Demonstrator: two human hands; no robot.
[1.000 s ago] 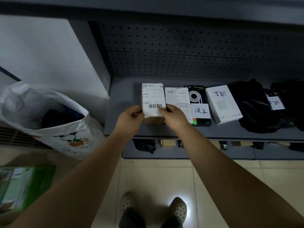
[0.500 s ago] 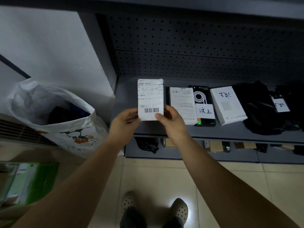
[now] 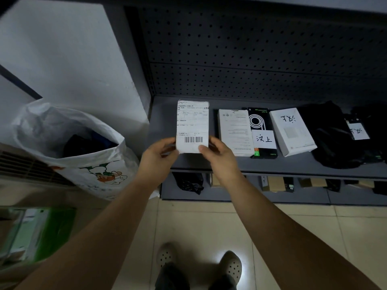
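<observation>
Holding a labelled parcel [image 3: 192, 126] by its near end, the person pinches it from both sides. The left hand [image 3: 158, 156] closes on the lower left edge. The right hand [image 3: 219, 156] closes on the lower right corner, thumb flat on the face just below the barcode. Gripping low leaves the whole printed label uncovered and turned toward the camera, probably so it can be read or checked before the parcel goes into the row.

The parcel sits over the left end of the grey shelf [image 3: 163, 122], just beside a white carton [image 3: 234, 130]. I cannot tell whether its far end touches the shelf or hangs above it. It is a flat, oblong pack, and its matte paper label is slightly ragged along the top edge.

To the right, the goods lie flat and side by side with their faces up, seemingly so their markings can be read:
- a glossy black box [image 3: 258, 120] with a coil graphic, bearing a handwritten paper slip [image 3: 263, 139]
- a smooth white box [image 3: 292, 130] with marker writing
- soft, crumpled black bags [image 3: 328, 135]

A perforated metal back panel [image 3: 251, 49] rises behind the shelf. A woven white sack [image 3: 69, 143] stands open on the floor to the left, with dark fabric inside.
</observation>
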